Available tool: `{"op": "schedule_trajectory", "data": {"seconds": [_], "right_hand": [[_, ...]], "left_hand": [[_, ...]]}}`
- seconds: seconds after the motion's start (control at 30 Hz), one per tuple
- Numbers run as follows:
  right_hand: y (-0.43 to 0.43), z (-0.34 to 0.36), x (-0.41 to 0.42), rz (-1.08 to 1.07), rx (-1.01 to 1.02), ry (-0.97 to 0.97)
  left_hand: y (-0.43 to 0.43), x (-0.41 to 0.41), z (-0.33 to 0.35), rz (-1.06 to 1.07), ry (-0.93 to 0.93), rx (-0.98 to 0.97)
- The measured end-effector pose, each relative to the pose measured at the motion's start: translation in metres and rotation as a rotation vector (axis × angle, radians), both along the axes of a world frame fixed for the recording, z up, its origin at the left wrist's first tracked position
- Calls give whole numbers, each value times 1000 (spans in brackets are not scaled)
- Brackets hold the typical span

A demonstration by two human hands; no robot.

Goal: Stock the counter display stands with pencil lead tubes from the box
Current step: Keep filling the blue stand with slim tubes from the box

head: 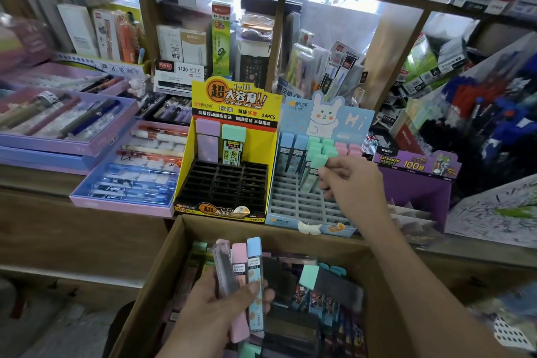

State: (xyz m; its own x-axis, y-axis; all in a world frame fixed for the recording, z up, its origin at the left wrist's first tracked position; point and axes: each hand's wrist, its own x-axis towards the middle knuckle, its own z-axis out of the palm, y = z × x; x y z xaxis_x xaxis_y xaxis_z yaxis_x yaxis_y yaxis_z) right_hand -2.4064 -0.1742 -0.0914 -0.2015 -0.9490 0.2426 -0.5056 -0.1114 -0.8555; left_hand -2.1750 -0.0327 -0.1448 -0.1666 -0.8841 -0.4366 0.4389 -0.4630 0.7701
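Observation:
My right hand (353, 183) grips a green-capped lead tube (315, 169) over the grey slot grid of the blue rabbit display stand (305, 206); its back rows hold blue, green and pink tubes. Left of it stands the yellow display stand (226, 180) with two tubes at the back of its black grid. My left hand (220, 308) holds three lead tubes (244, 273), one clear with a pink cap, one pink, one blue, over the open cardboard box (174, 264). More tubes and packs lie in the box.
Purple trays of pens (130, 171) sit left of the yellow stand. A purple display box (418, 174) stands right of the rabbit stand. Wooden shelves behind are packed with stationery. The wooden counter edge (87, 229) runs in front.

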Motion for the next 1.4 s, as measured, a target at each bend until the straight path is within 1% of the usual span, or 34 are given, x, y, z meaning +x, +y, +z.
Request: {"op": "schedule_trajectory", "data": {"seconds": [0.33, 0.47, 0.53, 0.6, 0.73, 0.8, 0.9, 1.13, 1.3, 1.4], "right_hand": [[0, -6, 4, -4, -13, 15], [16, -11, 7, -22, -23, -76], [32, -13, 10, 4, -22, -110], [51, -13, 14, 84, 42, -160], [85, -24, 29, 264, 275, -190], [96, -32, 34, 309, 325, -240], [101, -42, 38, 319, 360, -333], [99, -46, 37, 395, 368, -427], [97, -46, 32, 394, 350, -491], [94, -43, 27, 366, 269, -527]], "left_hand": [[-1, 0, -7, -16, -20, -40], [-2, 0, -11, -1, -38, -62], [-3, 0, -13, 3, -41, -62], [-4, 1, -14, -7, -60, -68], [-4, 2, -16, -59, -116, -91], [-4, 1, -15, -78, -141, -107], [-3, 0, -15, -82, -175, -113], [-3, -2, -13, -109, -249, -131], [-4, -2, -16, -99, -216, -116], [-4, -1, -19, -66, -180, -99]]}}
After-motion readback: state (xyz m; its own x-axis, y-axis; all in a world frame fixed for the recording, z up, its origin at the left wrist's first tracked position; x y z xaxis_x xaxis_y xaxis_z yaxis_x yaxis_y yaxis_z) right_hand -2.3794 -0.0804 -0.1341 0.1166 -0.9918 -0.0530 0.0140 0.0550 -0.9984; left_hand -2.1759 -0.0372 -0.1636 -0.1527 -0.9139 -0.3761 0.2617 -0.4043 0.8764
